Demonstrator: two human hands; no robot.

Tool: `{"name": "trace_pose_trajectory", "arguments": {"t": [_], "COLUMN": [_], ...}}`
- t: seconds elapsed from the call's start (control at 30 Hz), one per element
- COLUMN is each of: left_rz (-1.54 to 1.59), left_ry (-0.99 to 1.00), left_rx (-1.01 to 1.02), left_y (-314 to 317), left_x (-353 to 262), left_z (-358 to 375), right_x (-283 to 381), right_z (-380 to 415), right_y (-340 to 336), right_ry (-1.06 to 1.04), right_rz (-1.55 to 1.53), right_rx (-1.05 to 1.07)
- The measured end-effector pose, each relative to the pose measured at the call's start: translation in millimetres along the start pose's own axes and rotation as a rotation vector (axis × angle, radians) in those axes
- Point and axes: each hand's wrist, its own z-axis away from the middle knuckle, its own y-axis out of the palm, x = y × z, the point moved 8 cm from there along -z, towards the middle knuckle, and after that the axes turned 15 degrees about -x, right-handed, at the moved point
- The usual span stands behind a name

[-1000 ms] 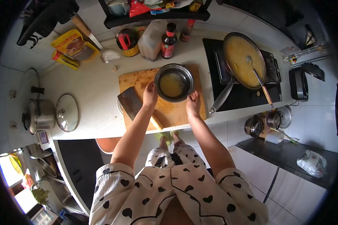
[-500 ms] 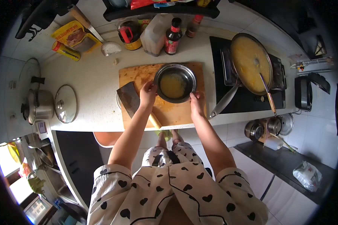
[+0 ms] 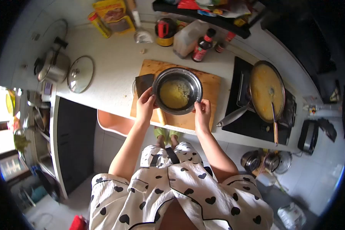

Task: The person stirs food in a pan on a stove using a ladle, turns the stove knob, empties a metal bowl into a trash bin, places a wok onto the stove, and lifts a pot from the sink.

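Observation:
A round metal bowl (image 3: 197, 90) with yellowish liquid and pale bits in it is held above the wooden cutting board (image 3: 211, 84). My left hand (image 3: 145, 104) grips its lower left rim, and my right hand (image 3: 202, 111) pinches the rim at the lower right. Partly behind the bowl and my left hand lies a cleaver (image 3: 143, 83), its light wooden handle (image 3: 161, 116) pointing toward the counter's front edge. Under the bowl, the middle of the board is hidden.
A pan (image 3: 266, 92) of yellow liquid, with a ladle in it, stands on the stove (image 3: 232, 103) at the right. Behind the board are a dark sauce bottle (image 3: 202, 48) and a jug (image 3: 186, 40). A glass lid (image 3: 80, 74) and a steel pot (image 3: 55, 67) are at left.
The view has turned and shifted. Both hands still hold the bowl, which now looks nearer and covers more of the cleaver. Pale bits show more clearly at the liquid's right side.

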Motion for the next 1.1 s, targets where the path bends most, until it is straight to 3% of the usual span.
{"name": "trace_pose_trajectory", "arguments": {"t": [0.1, 0.6, 0.97, 1.1], "left_rz": [0.050, 0.219, 0.318, 0.352], "left_ry": [0.035, 0.024, 0.142, 0.153], "left_rx": [-0.123, -0.325, -0.553, -0.662], "left_y": [-23, -144, -342, -409], "left_x": [-8, -12, -16, -10], "left_z": [20, 91, 176, 216], "right_x": [6, 13, -28, -34], "right_z": [11, 99, 282, 353], "right_y": [10, 69, 147, 171], "right_ry": [-0.013, -0.112, 0.009, -0.041], "right_rz": [-0.022, 0.051, 0.030, 0.055], "right_rx": [0.096, 0.364, 0.664, 0.759]}}
